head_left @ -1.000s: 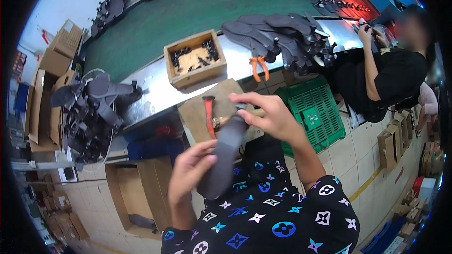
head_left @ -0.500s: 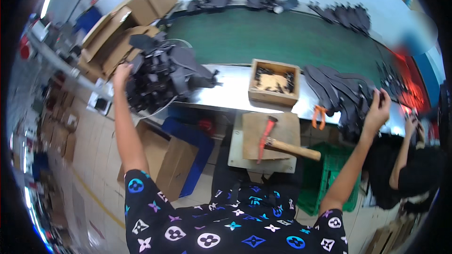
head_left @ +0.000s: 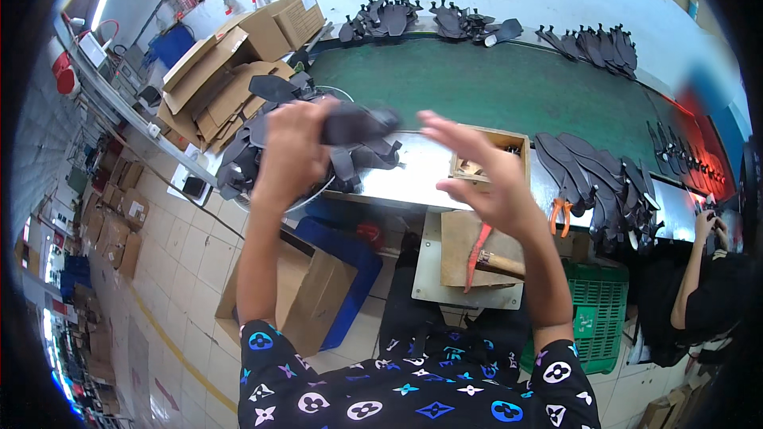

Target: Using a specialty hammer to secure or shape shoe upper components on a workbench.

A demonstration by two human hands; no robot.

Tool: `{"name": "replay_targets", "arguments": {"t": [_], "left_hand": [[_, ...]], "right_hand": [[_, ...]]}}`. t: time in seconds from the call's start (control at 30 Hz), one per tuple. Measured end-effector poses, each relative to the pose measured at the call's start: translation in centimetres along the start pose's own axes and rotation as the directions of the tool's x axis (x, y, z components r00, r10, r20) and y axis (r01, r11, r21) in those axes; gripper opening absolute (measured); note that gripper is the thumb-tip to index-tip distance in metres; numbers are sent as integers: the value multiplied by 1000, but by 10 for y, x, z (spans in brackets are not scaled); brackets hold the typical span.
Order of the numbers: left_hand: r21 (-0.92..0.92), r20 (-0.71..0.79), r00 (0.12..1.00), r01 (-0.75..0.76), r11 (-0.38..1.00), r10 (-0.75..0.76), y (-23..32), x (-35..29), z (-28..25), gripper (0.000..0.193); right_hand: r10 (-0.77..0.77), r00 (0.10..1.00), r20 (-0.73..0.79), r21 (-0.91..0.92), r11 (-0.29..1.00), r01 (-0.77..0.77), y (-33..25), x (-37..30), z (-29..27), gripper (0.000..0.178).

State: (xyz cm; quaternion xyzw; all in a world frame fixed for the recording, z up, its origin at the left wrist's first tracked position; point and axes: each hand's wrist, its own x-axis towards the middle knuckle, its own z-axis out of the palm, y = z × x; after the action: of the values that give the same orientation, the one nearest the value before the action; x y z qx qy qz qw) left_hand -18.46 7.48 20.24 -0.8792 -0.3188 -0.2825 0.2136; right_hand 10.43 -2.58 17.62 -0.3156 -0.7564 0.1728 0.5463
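Note:
My left hand [head_left: 292, 151] grips a dark sole [head_left: 358, 125], blurred by motion, in front of a heaped pile of dark grey soles and straps [head_left: 253, 135]. Fingers apart, my right hand [head_left: 489, 179] hangs before the wooden box [head_left: 520, 173] of small dark parts and partly hides it. Under that hand, a hammer with a red head [head_left: 477, 256] and wooden handle lies on a tan pad [head_left: 455, 242] over a pale plate. More dark soles [head_left: 568, 163] lie fanned on the metal edge at the right, near orange-handled pliers [head_left: 561, 217].
A green belt [head_left: 477, 71] runs behind, with clusters of soles [head_left: 598, 49] along its far edge. Cardboard boxes [head_left: 298, 22] stand at the back left. Below are an open carton [head_left: 318, 298], a blue bin [head_left: 362, 270] and a green crate [head_left: 604, 314]. Another person [head_left: 719, 286] works at the right.
My left hand has come from the pile's left side toward the middle, now with a sole in it. My right hand has swung left from the fanned soles toward the left hand.

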Motion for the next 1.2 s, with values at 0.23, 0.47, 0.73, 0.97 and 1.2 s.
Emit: {"name": "replay_targets", "arguments": {"t": [0.23,0.47,0.73,0.97,1.2], "left_hand": [[330,-98,593,777,536,-799,-269,-71,68,75],[351,469,276,813,464,-839,-371,-121,126,90],[374,-311,796,605,703,-519,-124,-33,55,54],[-185,-57,996,50,981,-61,120,43,6,95],[-660,699,715,631,-408,-26,204,-11,31,33]], "right_hand": [[253,617,-745,-333,661,-672,67,-97,-135,39],[366,608,-704,-472,399,-786,136,-204,-189,36],[481,640,-599,-674,128,-727,208,-189,-218,27],[-373,910,182,-868,374,327,47,-53,-117,32],[-38,986,-160,-451,892,-39,21,-134,-26,81]]}}
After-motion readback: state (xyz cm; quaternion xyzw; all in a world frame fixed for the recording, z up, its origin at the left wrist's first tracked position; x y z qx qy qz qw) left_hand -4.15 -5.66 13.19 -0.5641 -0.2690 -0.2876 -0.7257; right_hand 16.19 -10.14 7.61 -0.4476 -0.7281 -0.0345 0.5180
